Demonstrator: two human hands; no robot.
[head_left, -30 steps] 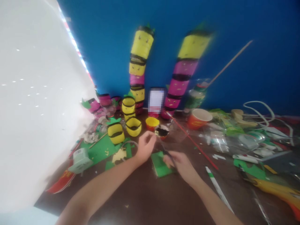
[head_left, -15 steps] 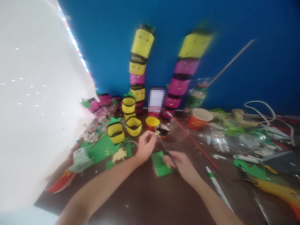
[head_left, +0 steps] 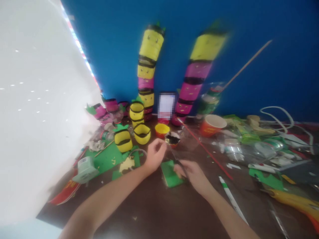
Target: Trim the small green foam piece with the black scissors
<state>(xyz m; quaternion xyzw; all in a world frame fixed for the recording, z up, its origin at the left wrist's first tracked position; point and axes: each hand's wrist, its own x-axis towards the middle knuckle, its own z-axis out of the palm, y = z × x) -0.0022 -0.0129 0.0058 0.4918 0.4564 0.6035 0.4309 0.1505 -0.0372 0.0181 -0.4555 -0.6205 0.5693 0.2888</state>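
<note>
My left hand (head_left: 156, 153) is closed in a pinch beside a small cup with black stuff in it (head_left: 172, 139). What its fingertips hold, if anything, is too blurred to make out. My right hand (head_left: 191, 172) grips a slim dark tool (head_left: 178, 161) whose thin tip points up and left toward the left fingertips. Blur hides the tool's exact kind. Under the right fingers lies a green foam sheet (head_left: 170, 177) on the brown table (head_left: 149, 212). Yellow cups with black rims (head_left: 142, 134) stand beyond my left hand, next to a yellow-filled cup (head_left: 161, 130).
Two tall stacks of yellow and pink containers, a left stack (head_left: 151, 43) and a right stack (head_left: 190, 91), rise at the blue wall. A blurred phone (head_left: 166, 104) stands between. Rightward are a paper cup (head_left: 213, 126), a red stick (head_left: 206, 149), a marker (head_left: 231, 197) and a yellow-handled tool (head_left: 291, 200).
Both hands stay almost where they were. The view has shifted very slightly; no object has visibly moved.
</note>
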